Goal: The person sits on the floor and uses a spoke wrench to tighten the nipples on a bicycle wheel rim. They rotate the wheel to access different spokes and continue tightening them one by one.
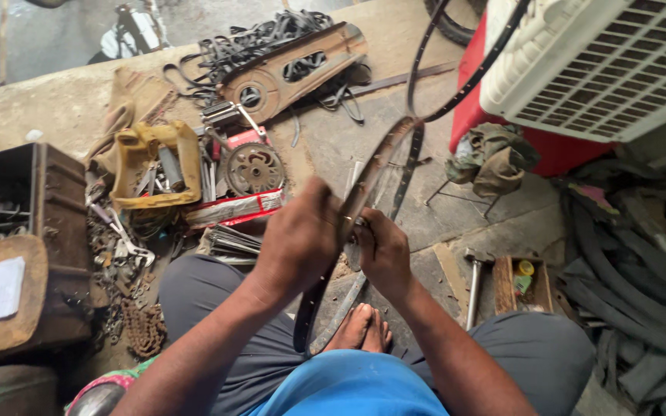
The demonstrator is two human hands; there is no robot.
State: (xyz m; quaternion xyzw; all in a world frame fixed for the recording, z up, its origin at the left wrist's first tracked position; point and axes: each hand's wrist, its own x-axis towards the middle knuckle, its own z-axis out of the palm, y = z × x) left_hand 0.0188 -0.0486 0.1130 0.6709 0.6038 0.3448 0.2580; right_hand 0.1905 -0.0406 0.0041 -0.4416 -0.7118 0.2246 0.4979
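Left hand: closed around wheel rim, low on its near arc.
Right hand: gripping the same rim from the other side, just beside the left.
Wheel rim: upright over the lap, above bare feet.
Floor: sprocket, yellow tray, chain.
Right side: hammer, small wooden box, red cooler.
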